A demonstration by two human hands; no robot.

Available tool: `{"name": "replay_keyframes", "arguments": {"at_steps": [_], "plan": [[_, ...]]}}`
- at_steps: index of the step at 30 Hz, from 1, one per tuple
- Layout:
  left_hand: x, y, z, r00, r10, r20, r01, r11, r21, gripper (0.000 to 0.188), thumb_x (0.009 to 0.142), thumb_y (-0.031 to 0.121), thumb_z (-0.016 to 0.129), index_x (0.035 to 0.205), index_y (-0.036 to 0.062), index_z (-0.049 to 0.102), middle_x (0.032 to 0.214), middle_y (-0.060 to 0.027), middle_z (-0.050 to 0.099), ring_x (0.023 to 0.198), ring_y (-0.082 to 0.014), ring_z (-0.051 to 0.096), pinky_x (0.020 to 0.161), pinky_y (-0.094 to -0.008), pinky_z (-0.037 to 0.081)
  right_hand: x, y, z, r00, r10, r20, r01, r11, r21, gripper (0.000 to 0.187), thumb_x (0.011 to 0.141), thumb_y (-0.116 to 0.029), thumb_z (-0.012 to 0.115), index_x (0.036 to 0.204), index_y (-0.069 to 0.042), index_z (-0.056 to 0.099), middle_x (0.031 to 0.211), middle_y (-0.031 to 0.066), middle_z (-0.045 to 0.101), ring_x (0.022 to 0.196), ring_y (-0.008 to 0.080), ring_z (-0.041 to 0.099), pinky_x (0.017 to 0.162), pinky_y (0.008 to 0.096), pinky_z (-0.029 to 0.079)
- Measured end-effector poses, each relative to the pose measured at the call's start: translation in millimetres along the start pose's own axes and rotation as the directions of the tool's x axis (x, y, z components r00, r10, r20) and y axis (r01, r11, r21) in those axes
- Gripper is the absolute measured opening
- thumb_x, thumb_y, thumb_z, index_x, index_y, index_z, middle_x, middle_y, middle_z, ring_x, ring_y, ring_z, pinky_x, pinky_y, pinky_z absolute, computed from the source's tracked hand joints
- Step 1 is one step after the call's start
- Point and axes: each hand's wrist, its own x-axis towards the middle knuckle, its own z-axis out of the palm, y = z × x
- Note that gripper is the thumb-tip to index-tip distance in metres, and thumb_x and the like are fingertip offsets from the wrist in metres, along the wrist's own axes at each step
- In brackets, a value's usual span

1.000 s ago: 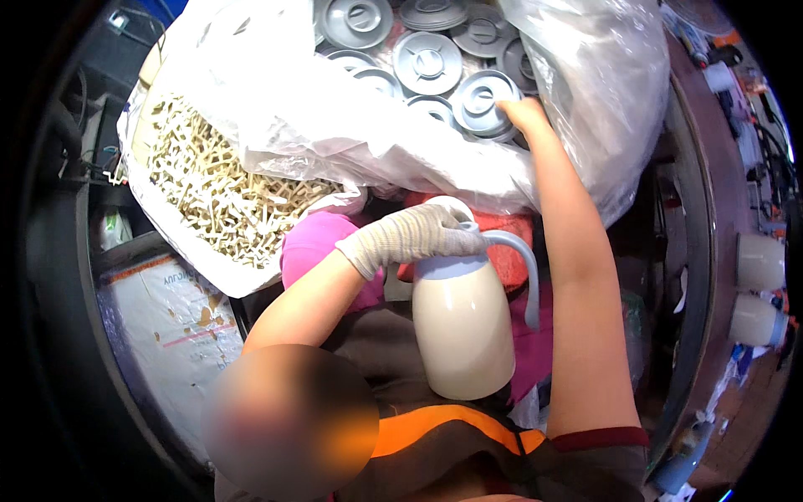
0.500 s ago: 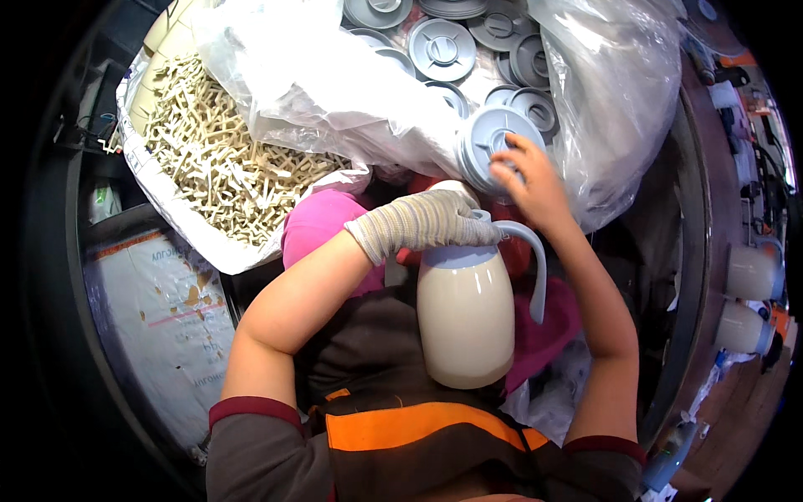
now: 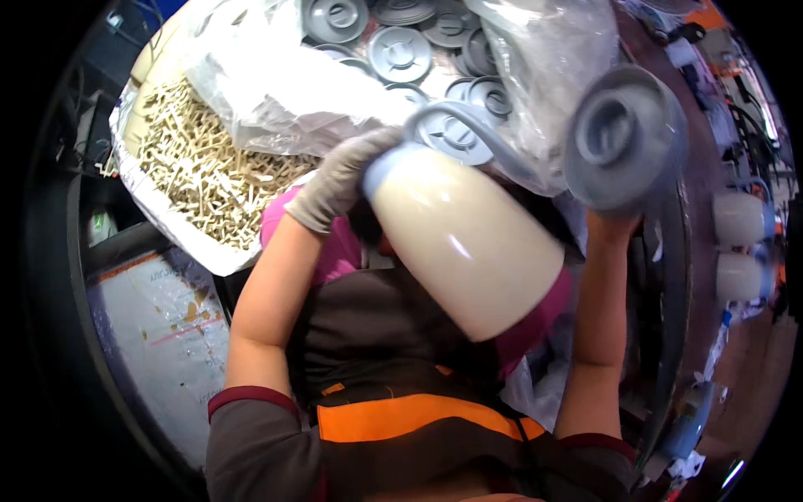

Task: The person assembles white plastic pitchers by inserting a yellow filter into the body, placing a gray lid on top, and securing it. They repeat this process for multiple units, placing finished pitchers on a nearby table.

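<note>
My left hand [image 3: 347,171], in a striped knit glove, grips a glossy cream jug [image 3: 468,243] by its blue-grey neck. The jug lies tilted across my lap, its base toward the lower right and its curved blue-grey handle [image 3: 493,142] toward the bags. Bare, my right hand [image 3: 613,226] holds up a round blue-grey plastic disc [image 3: 626,138] with a raised ring at its middle. Motion blurs the disc, and it hides my fingers; I cannot tell whether it is one piece or a stack. Behind the jug handle lies another pale disc [image 3: 443,134].
Ahead, a clear plastic bag [image 3: 548,75] holds several grey discs [image 3: 400,54]. At the left, a white sack [image 3: 196,243] is full of small cream pieces [image 3: 205,167]. More cream jugs [image 3: 740,219] stand along the right, beyond a dark edge [image 3: 679,276].
My right hand has lifted a disc from beside the bag and moved right with it. My left hand has shifted left and tilted the jug, swinging its base to the right and its handle upward.
</note>
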Motion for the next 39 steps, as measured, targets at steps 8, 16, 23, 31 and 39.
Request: {"name": "replay_keyframes", "arguments": {"at_steps": [8, 16, 23, 31, 39], "plan": [[-5.3, -14.8, 6.2, 0.977, -0.058, -0.205, -0.023, 0.928, -0.372, 0.029, 0.083, 0.022, 0.064, 0.107, 0.0062, 0.06, 0.097, -0.0108, 0.065, 0.088, -0.0219, 0.063, 0.08, -0.0373, 0.053, -103.4, -29.0, 46.4, 0.95, -0.296, 0.095, 0.291, 0.736, -0.611, 0.064, 0.069, -0.038, 0.067, 0.12, 0.0, 0.054, 0.11, 0.0118, 0.05, 0.086, 0.017, 0.049, 0.073, 0.0276, 0.042], [1.6, -24.9, -15.6, 0.981, -0.142, -0.129, 0.091, 0.938, -0.335, 0.035, 0.086, 0.021, 0.06, 0.111, -0.0015, 0.057, 0.099, -0.0155, 0.065, 0.086, -0.0234, 0.065, 0.078, -0.0374, 0.055, -108.0, -46.2, 41.0, 0.835, -0.37, 0.406, 0.549, 0.535, -0.642, 0.065, 0.063, -0.04, 0.071, 0.115, -0.002, 0.058, 0.105, 0.0154, 0.05, 0.092, 0.0278, 0.054, 0.078, 0.0353, 0.045], [0.2, -25.8, -14.5, 0.986, -0.132, -0.097, 0.102, 0.957, -0.27, 0.036, 0.087, 0.024, 0.058, 0.112, -0.0025, 0.056, 0.098, -0.0158, 0.065, 0.084, -0.023, 0.065, 0.076, -0.0367, 0.055, -104.8, -43.2, 31.8, 0.818, -0.338, 0.466, 0.575, 0.511, -0.639, 0.064, 0.063, -0.039, 0.071, 0.113, -0.003, 0.057, 0.107, 0.0161, 0.051, 0.094, 0.0283, 0.054, 0.079, 0.0359, 0.046], [0.7, -30.5, -2.9, 0.978, -0.005, -0.209, -0.074, 0.927, -0.367, 0.036, 0.087, 0.023, 0.058, 0.113, -0.0009, 0.055, 0.101, -0.015, 0.064, 0.086, -0.0238, 0.064, 0.078, -0.037, 0.054, -98.5, -40.2, 47.7, 0.957, -0.166, 0.237, 0.286, 0.669, -0.686, 0.064, 0.073, -0.042, 0.063, 0.12, 0.0, 0.05, 0.117, 0.0172, 0.049, 0.106, 0.031, 0.05, 0.09, 0.0395, 0.04], [-1.5, -29.9, 10.0, 0.95, 0.105, -0.294, -0.187, 0.946, -0.266, 0.035, 0.084, 0.027, 0.062, 0.108, 0.0018, 0.057, 0.095, -0.0129, 0.065, 0.08, -0.0227, 0.065, 0.075, -0.037, 0.054, -74.2, -59.2, 46.5, 0.993, -0.104, -0.061, 0.079, 0.944, -0.32, 0.089, 0.085, -0.067, 0.039, 0.145, -0.006, 0.015, 0.151, 0.0115, 0.016, 0.139, 0.0248, 0.015, 0.112, 0.0372, 0.011]]}}
